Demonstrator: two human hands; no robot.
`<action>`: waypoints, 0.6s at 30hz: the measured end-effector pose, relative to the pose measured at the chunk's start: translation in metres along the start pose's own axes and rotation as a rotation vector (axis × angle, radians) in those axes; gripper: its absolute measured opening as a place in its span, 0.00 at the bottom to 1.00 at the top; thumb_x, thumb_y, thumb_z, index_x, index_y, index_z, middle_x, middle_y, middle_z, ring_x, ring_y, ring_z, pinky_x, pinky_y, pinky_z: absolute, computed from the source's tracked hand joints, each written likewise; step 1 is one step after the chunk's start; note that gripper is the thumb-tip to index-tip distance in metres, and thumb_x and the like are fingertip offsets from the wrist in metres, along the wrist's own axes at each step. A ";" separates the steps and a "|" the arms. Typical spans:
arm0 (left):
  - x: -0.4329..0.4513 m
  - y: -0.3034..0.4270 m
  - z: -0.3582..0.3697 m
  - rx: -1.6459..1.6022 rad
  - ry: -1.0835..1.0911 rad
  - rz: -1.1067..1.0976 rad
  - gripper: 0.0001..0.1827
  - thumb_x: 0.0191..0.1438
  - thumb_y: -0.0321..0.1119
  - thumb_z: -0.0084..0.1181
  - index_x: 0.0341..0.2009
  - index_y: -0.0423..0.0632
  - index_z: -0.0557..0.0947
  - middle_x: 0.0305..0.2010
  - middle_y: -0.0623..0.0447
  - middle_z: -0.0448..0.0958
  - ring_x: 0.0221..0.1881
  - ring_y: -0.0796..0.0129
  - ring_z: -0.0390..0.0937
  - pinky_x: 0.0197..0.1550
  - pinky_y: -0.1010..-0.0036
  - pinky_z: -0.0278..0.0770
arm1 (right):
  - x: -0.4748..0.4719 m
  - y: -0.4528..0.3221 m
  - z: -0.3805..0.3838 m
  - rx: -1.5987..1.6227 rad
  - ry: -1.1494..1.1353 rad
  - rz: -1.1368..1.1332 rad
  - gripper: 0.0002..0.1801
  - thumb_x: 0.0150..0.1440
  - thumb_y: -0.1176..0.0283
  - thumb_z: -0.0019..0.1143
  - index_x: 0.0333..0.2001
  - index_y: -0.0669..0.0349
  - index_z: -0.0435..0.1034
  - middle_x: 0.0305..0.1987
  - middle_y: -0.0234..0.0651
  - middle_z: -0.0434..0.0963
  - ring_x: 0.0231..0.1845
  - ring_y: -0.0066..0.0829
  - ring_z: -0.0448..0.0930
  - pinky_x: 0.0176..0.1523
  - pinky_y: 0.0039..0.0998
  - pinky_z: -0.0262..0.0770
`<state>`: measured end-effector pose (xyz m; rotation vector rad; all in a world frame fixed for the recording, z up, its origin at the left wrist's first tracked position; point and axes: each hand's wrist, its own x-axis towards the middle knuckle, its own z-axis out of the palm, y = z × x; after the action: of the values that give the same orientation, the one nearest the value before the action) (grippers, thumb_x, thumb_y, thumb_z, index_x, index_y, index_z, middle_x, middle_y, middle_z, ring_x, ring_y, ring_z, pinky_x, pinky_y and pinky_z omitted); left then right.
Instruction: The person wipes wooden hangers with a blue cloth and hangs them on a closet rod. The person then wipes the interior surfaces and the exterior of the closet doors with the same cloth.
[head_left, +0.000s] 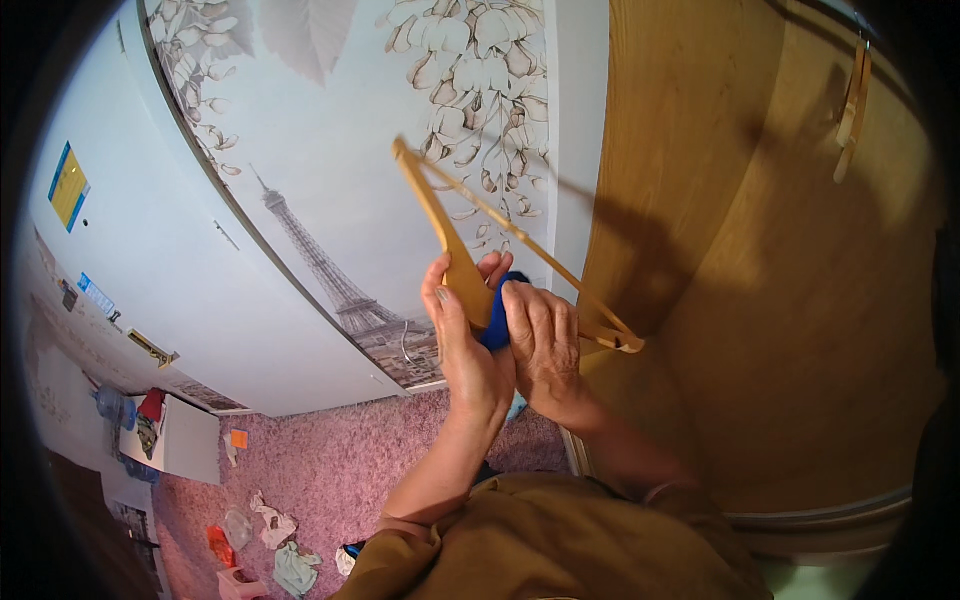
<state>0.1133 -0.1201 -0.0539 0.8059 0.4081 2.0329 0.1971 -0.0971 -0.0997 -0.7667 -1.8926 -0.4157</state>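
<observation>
A wooden clothes hanger (429, 202) with a thin crossbar is held up before me in the middle of the view. My left hand (465, 337) grips the hanger's broad middle, its thumb lying along the wood. A piece of blue cloth (498, 319) wraps around the hanger beside that thumb. My right hand (544, 341) presses its fingers on the blue cloth, and the hanger's other arm comes out behind it. The palm side of my right hand and the hanger's hook are hidden.
Wooden hangers (855, 112) hang from a rail in the wooden wardrobe (810, 300) at the right. A white door (187, 262) stands at the left. Clothes (296, 570), a pink stool (240, 585) and a white cabinet (187, 442) are on the pink carpet (330, 465).
</observation>
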 end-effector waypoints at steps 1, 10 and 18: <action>-0.002 -0.002 0.002 0.012 0.035 0.012 0.22 0.69 0.49 0.41 0.62 0.53 0.62 0.56 0.39 0.71 0.64 0.47 0.66 0.67 0.55 0.62 | 0.002 0.003 0.002 0.022 0.025 -0.002 0.34 0.53 0.75 0.55 0.65 0.62 0.59 0.57 0.43 0.68 0.53 0.43 0.71 0.54 0.44 0.67; 0.004 0.024 -0.021 0.046 0.004 -0.026 0.16 0.69 0.41 0.45 0.57 0.55 0.64 0.49 0.45 0.73 0.58 0.51 0.72 0.63 0.59 0.66 | -0.011 0.017 0.005 0.079 -0.141 -0.016 0.23 0.53 0.78 0.55 0.53 0.68 0.65 0.40 0.45 0.75 0.39 0.43 0.79 0.46 0.38 0.74; 0.012 0.051 -0.035 0.451 0.001 0.021 0.17 0.65 0.41 0.53 0.55 0.55 0.68 0.45 0.47 0.76 0.49 0.59 0.76 0.57 0.65 0.70 | -0.040 0.047 -0.002 0.087 -0.175 -0.010 0.21 0.49 0.76 0.63 0.47 0.66 0.67 0.35 0.42 0.75 0.35 0.39 0.78 0.40 0.36 0.70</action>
<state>0.0536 -0.1379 -0.0470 1.0799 0.8822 1.9853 0.2416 -0.0761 -0.1375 -0.7564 -2.0644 -0.2772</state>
